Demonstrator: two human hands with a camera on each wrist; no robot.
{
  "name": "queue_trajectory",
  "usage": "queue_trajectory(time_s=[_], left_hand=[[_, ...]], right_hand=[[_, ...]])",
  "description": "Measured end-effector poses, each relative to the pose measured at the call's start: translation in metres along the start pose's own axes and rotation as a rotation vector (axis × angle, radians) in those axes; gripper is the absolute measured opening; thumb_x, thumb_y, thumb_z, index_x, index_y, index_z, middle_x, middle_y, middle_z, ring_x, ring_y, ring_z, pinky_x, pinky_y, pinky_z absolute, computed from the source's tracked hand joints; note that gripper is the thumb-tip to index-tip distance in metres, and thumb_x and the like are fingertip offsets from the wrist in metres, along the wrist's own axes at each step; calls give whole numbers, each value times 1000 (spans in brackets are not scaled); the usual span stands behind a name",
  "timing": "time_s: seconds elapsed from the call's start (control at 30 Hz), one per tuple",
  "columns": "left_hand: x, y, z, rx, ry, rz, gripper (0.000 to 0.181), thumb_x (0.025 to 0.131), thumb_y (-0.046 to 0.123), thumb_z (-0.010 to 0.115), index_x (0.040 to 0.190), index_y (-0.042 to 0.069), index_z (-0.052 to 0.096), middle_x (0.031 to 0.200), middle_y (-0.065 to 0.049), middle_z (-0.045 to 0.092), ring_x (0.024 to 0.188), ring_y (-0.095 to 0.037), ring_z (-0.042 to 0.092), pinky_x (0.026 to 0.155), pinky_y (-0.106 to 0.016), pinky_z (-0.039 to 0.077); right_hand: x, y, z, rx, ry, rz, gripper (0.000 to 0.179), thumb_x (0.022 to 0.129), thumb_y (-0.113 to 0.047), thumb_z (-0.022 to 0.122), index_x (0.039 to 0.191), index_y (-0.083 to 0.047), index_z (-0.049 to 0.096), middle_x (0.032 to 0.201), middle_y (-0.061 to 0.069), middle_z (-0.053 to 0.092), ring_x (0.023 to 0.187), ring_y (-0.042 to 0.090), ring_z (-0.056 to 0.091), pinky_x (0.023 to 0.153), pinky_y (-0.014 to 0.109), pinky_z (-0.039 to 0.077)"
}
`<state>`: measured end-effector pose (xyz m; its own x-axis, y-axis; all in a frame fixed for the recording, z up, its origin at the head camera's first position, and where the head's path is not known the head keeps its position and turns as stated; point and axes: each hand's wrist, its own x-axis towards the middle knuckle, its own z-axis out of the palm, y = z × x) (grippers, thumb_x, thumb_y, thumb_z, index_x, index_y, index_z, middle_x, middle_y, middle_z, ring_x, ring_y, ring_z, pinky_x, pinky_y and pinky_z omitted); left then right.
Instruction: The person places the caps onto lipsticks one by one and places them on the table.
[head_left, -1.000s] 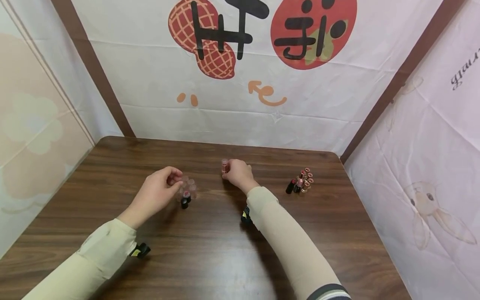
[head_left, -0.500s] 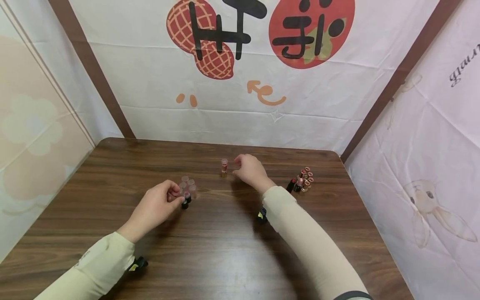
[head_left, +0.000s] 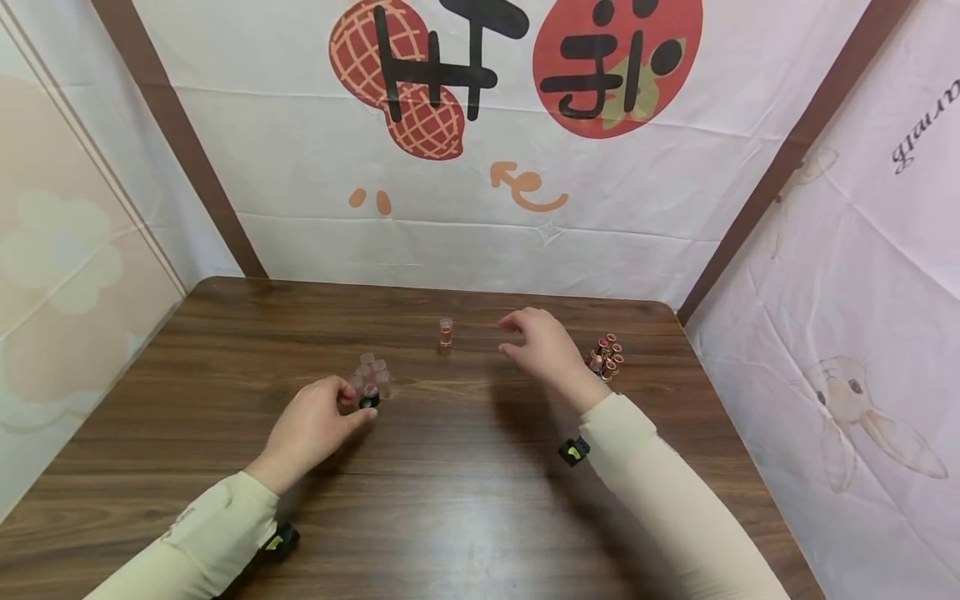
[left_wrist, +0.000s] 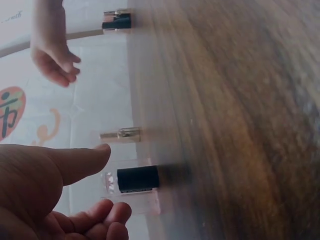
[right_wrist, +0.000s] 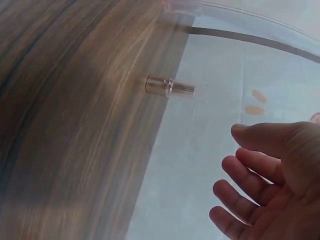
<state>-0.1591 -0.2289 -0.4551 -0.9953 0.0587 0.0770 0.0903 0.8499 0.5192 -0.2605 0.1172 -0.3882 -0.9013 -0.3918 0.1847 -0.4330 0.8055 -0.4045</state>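
Observation:
My left hand [head_left: 306, 429] reaches beside a cluster of clear caps [head_left: 381, 379]. Its thumb and fingers lie apart around a small black tube [head_left: 370, 398], with a gap between them and the tube in the left wrist view; the tube [left_wrist: 138, 179] stands upright there. My right hand [head_left: 543, 348] hovers with loosely bent fingers and holds nothing. To its left a rose-gold lipstick [head_left: 446, 336] under a clear cap stands alone; in the right wrist view this lipstick [right_wrist: 170, 87] is beyond the fingertips.
A group of lipsticks [head_left: 611, 357], several with gold-rimmed tubes, stands at the right, partly hidden by my right wrist. The wooden table [head_left: 465, 500] ends at a printed fabric wall [head_left: 465, 250], with more fabric on both sides.
My right hand has released the clear-capped lipstick and moved right, leaving it standing. My left hand has come slightly nearer to me, its thumb beside the black tube.

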Motion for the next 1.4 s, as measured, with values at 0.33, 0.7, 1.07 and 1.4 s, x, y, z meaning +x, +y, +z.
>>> queue_trajectory(time_s=[0.33,0.7,1.07,1.4], left_hand=[[6,-2,5,39,-70,-74,45,86,53,78,95,10,69,88,-1,70,74,-16,62,66,-39,51],[6,-5,7,42,-55,-85,46,84,56,79,89,12,69,81,1,69,69,-16,60,61,-37,49],[9,-2,15,58,-15,-82,47,84,53,80,66,17,55,61,5,42,56,-15,41,49,-32,29],[11,-1,15,79,-24,-85,51,83,50,82,64,19,47,61,6,35,56,-14,36,49,-31,25]], right_hand=[[-30,25,-30,-196,0,-188,34,88,-23,82,119,-11,73,115,2,72,112,24,64,98,44,50],[-47,62,-53,-269,-61,-94,34,88,-25,83,117,-10,73,115,6,71,113,29,62,99,52,47],[-51,82,-47,-352,-86,-62,37,84,-21,86,116,-6,73,113,10,72,110,34,61,96,55,46],[-43,88,-37,-423,-137,-54,36,81,-25,89,109,-8,74,107,7,71,101,31,60,88,51,47]])
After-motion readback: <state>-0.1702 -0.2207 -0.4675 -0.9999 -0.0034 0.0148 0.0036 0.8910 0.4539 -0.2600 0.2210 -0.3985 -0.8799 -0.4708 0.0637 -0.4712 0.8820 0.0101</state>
